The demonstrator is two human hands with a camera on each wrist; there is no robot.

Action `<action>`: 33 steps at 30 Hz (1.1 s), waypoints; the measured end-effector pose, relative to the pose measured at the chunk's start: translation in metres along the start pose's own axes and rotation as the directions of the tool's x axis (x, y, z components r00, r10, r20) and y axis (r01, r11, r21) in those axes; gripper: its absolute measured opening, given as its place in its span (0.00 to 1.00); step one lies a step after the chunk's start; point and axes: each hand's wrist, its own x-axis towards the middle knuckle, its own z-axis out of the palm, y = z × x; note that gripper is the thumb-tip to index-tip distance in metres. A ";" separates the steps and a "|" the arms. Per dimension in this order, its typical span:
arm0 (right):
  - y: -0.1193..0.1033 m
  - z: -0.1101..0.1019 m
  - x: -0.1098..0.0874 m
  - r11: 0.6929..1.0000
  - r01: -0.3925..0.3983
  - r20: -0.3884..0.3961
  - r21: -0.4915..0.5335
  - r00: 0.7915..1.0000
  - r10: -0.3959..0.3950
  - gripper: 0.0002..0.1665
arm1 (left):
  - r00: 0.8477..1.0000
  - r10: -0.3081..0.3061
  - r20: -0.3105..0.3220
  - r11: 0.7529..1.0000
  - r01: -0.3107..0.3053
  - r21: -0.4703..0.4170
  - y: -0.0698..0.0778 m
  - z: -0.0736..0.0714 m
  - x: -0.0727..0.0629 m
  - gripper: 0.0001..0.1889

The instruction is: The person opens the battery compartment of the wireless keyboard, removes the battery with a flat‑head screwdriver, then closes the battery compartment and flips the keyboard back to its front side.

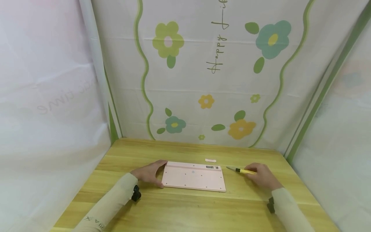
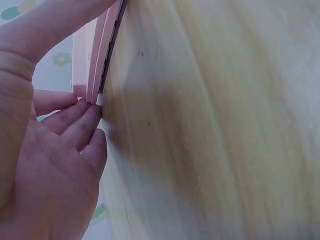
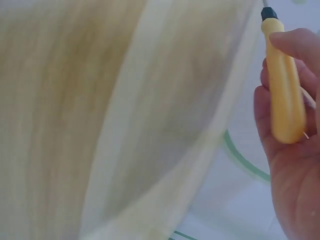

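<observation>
A pink keyboard (image 1: 192,177) lies face down on the table, small screw holes dotted across its underside. My left hand (image 1: 149,174) grips its left end, thumb at the front corner and fingers at the back; in the left wrist view, the fingertips meet the edge of the keyboard (image 2: 94,75). At its back right corner, a small compartment (image 1: 211,167) is uncovered. Just behind that lies a small pink cover (image 1: 210,160). To the right, my right hand (image 1: 262,175) holds a yellow-handled screwdriver (image 3: 285,90), its metal tip pointing left toward the keyboard, apart from it.
The wood-grain table (image 1: 185,212) extends in front of the keyboard and to both sides. A white curtain with printed flowers (image 1: 203,80) hangs behind it, and white cloth walls (image 1: 52,96) enclose the left and right sides.
</observation>
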 end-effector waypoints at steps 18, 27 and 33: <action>-0.045 -0.042 0.013 0.988 0.152 0.006 -0.001 0.988 -0.152 0.13 | 1.000 0.008 0.004 1.000 -0.008 0.007 -0.003 0.001 -0.002 0.63; -0.080 -0.052 0.034 0.981 0.175 0.099 -0.087 0.981 -0.166 0.12 | 1.000 0.030 0.006 1.000 -0.030 0.004 -0.004 0.001 -0.001 0.63; -0.100 -0.045 0.047 0.975 0.212 0.132 -0.062 0.970 -0.203 0.12 | 1.000 0.009 0.009 1.000 -0.009 -0.003 -0.004 0.001 0.002 0.63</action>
